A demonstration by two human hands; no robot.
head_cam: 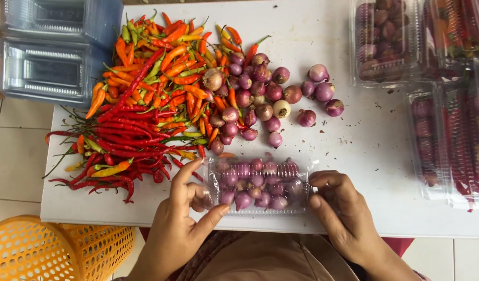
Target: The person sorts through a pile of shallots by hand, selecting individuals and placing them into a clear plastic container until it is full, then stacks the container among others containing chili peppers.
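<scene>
Head view: left hand (179, 221) and right hand (341, 211) both gripping clear shallot box (257, 186) (lid down), chillies (146, 104) beside.

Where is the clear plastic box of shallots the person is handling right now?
In the head view, the clear box of shallots sits at the near table edge, held between the left hand and right hand, just below the loose shallots.

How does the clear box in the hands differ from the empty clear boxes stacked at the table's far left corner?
The clear box in the hands is shut and packed with purple shallots; the empty boxes at the far left hold nothing. The left hand and right hand grip the filled box at its two ends near the table's front edge; the empty ones sit untouched, beyond the chilli pile. Both are clear plastic and rectangular.
</scene>
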